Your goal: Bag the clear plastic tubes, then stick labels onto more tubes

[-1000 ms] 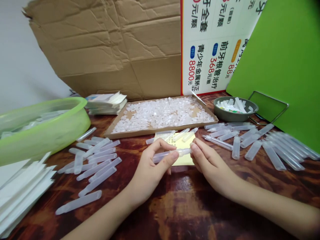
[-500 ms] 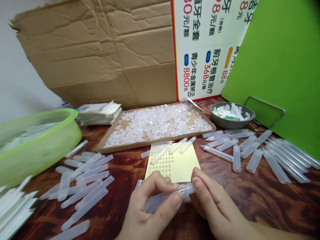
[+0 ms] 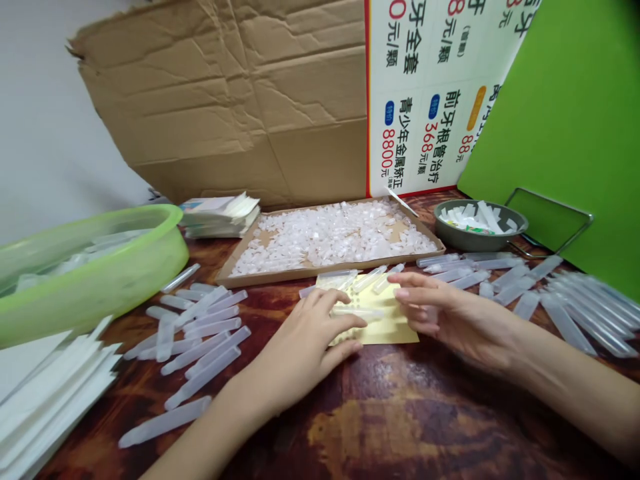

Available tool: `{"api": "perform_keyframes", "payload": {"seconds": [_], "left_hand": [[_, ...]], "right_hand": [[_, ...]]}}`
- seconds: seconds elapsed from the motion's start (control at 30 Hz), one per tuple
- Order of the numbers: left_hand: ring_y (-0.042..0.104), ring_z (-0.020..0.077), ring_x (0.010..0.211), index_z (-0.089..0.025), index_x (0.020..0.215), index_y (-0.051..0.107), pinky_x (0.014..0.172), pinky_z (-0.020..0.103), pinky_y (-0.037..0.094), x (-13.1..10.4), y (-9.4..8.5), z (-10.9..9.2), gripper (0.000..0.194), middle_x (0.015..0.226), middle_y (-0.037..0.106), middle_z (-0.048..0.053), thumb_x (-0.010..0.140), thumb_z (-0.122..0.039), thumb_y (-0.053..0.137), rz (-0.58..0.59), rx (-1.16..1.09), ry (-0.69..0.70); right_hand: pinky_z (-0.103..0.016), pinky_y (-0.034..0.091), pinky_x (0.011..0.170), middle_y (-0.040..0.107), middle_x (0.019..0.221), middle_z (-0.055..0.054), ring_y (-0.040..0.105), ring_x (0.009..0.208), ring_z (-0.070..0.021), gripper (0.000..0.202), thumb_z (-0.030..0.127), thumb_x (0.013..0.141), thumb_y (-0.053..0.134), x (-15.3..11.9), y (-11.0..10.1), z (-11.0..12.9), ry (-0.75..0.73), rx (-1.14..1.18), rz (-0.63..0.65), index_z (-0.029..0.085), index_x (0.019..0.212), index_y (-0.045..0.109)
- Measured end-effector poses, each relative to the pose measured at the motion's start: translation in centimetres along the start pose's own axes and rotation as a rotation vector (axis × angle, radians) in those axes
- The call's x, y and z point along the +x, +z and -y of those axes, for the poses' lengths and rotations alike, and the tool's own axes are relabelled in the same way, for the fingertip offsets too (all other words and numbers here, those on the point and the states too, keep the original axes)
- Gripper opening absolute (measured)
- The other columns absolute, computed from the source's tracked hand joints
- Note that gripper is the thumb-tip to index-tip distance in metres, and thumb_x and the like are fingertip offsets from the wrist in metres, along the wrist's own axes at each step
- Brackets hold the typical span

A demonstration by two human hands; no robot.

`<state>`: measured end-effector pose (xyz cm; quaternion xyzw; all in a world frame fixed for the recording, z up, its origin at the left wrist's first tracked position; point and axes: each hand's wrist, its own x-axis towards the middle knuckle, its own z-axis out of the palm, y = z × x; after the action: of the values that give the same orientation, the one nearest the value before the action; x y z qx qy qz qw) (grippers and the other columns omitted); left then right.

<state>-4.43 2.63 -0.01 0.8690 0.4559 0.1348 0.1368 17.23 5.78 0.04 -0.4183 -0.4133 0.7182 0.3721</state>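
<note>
A yellow sheet [image 3: 387, 331] with rows of small round dots lies on the table before me. My left hand [image 3: 313, 333] reaches over its left part, fingers spread. A clear plastic tube [image 3: 367, 312] lies on the sheet, just past my left fingertips; whether they touch it I cannot tell. Beyond it, more clear tubes [image 3: 369, 280] rest across the sheet's far edge. At the sheet's right side my right hand [image 3: 433, 307] is open, fingers loosely stretched toward the left, holding nothing that shows.
Frosted tubes [image 3: 203, 378] lie loose at left, beside a green basin [image 3: 165, 243] and white paper strips [image 3: 55, 400]. A shallow cardboard tray [image 3: 280, 275] of small clear pieces stands behind. At right are a grey bowl [image 3: 475, 239], a wire stand [image 3: 593, 217] and more tubes [image 3: 565, 323].
Both hands have moved forward over the yellow sheet and opened. The tube they held near me has been let go. The view has shifted left.
</note>
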Motion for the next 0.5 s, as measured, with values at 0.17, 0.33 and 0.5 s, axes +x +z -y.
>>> {"api": "perform_keyframes", "payload": {"seconds": [0.17,0.33,0.5], "left_hand": [[0.049,0.0224,0.105,-0.026,0.097,0.06,0.089,0.036,0.038,-0.2,-2.1,-0.4,0.028,0.114,0.052,0.004,0.091,-0.044,0.04,0.02,0.137,-0.105],[0.056,0.0251,0.07,-0.022,0.075,0.056,0.06,0.033,0.035,-1.4,-4.2,0.7,0.045,0.077,0.061,0.006,0.082,-0.062,0.038,0.134,0.356,-0.536],[0.058,0.0262,0.067,-0.022,0.067,0.058,0.055,0.029,0.028,-2.3,-3.9,1.5,0.038,0.071,0.064,0.006,0.066,-0.061,0.057,0.358,0.414,-0.579]], "right_hand": [[-0.015,0.041,0.052,0.053,0.075,0.003,0.046,0.057,-0.0052,0.047,0.001,0.064,0.068,-0.8,0.8,1.0,-0.043,0.385,-0.029,0.02,0.104,0.053],[-0.015,0.045,0.056,0.056,0.08,0.0,0.053,0.066,-0.0073,0.045,-0.002,0.066,0.065,-1.0,1.4,0.7,-0.074,0.435,-0.151,0.018,0.104,0.052],[-0.015,0.046,0.059,0.056,0.08,-0.001,0.053,0.066,-0.0066,0.042,-0.005,0.069,0.06,-0.6,1.5,0.5,-0.072,0.443,-0.174,0.017,0.103,0.051]]}}
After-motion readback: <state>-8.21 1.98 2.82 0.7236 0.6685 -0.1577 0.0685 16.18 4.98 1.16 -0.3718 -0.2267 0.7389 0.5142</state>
